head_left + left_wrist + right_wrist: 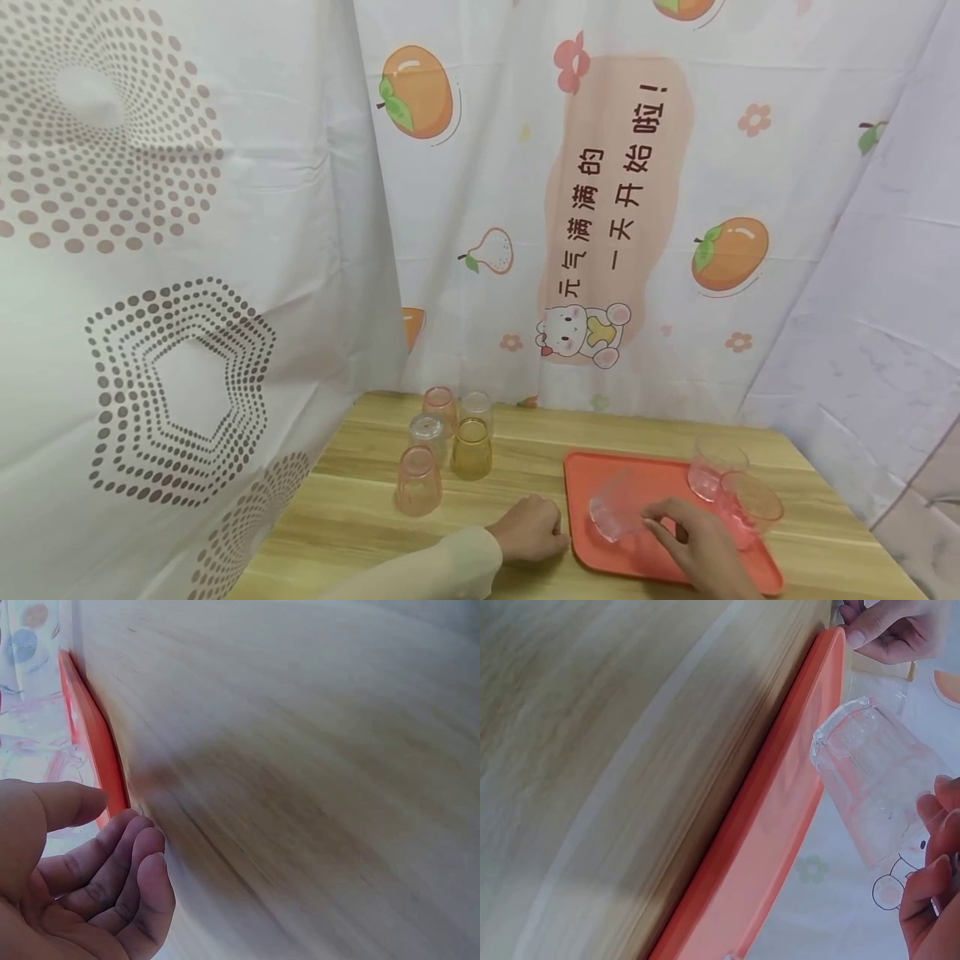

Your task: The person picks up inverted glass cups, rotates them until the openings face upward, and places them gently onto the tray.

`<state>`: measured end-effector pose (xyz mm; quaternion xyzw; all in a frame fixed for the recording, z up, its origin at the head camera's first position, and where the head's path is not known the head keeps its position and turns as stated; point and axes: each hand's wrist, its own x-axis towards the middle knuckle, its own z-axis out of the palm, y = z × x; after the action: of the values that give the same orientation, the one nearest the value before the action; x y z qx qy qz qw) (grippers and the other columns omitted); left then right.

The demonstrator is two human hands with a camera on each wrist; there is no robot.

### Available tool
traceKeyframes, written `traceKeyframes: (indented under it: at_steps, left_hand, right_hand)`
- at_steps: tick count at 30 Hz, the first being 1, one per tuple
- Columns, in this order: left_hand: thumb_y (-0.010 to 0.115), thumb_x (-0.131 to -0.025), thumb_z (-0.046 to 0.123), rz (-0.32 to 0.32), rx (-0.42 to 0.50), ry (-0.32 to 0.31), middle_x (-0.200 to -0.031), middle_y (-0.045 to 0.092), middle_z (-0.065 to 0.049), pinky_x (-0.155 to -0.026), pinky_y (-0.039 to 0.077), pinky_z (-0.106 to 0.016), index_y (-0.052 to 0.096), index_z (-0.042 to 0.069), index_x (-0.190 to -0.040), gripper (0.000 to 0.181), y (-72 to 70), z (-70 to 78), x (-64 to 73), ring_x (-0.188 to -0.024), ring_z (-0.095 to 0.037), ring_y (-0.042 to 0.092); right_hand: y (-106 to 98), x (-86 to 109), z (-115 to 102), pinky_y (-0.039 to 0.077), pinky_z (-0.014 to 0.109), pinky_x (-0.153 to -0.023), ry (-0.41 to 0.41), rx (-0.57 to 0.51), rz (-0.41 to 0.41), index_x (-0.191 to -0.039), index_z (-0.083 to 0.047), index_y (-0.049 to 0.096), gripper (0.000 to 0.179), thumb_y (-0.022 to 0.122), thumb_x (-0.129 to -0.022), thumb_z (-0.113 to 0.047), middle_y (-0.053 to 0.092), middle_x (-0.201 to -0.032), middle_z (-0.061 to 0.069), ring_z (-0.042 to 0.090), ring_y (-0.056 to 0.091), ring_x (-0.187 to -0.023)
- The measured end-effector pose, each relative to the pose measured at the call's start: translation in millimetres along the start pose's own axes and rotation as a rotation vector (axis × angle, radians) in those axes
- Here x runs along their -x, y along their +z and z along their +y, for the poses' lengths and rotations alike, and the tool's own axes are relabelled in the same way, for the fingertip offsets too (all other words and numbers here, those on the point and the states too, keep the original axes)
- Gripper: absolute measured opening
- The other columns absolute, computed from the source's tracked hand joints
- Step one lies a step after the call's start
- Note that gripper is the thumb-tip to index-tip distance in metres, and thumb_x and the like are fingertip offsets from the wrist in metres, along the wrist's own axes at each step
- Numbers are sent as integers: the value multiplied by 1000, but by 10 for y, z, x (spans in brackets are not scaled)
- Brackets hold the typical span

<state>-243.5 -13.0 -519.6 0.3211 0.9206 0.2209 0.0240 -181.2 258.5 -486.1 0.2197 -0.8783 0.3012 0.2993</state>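
My right hand (693,533) pinches a clear tumbler (615,510) near its rim. Tilted on its side, the tumbler hangs close over the red tray (592,468), its faceted base pointing left. In the right wrist view the fingertips (943,796) are at the rim end. Beside the tray's left edge, my left hand (531,531) rests on the table with loosely curled fingers. The left wrist view shows a gap between its thumb and fingers, right at the tray's edge. Two more tumblers stand on the tray's right side, a clear one (717,468) behind a pinkish one (748,508).
Left of the tray, several upside-down tumblers stand grouped on the wooden table (337,508): a pink one (418,483) in front, a yellow one (471,452), a clear one (427,433) and others behind. Printed curtains (480,183) close off the back and the left side.
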Motion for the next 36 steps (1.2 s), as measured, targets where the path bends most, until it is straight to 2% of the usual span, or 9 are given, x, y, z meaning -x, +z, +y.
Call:
traceKeyframes:
  at_steps: [4,11,19,27,36]
  left_hand:
    - [75,-93,27,8,3,16,-42,31,15,-38,26,-18,47,19,-51,51,32,23,-33,-37,2,26]
    - [72,-92,25,13,4,32,-41,24,15,-36,19,-18,40,19,-48,55,73,57,-67,-35,3,20]
    - [73,-93,24,-16,16,34,-40,26,15,-35,18,-16,41,19,-48,55,85,98,-82,-35,2,21]
    - [75,-93,27,-12,1,30,-40,29,14,-35,21,-17,45,19,-49,53,130,101,-106,-35,1,23]
    - [75,-93,26,-19,41,6,-41,27,13,-35,20,-17,42,19,-50,54,140,101,-112,-36,0,21]
  right_hand:
    - [-50,23,36,33,13,-51,-3,13,-7,-90,-27,73,33,86,-78,0,66,-84,-21,-4,39,-56]
    - [-137,60,127,32,12,-50,-70,16,25,-90,-29,72,43,87,-72,7,68,-83,-17,-6,38,-56]
    - [-257,111,279,30,9,-51,-141,97,75,-91,-28,73,46,90,-64,6,68,-83,-17,-9,36,-57]
    - [-395,190,396,30,11,-51,-167,118,64,-90,-24,73,45,90,-61,5,63,-83,-19,-9,36,-59]
    - [-515,282,500,25,9,-50,-189,147,49,-89,-22,73,42,93,-59,0,59,-83,-21,-11,32,-57]
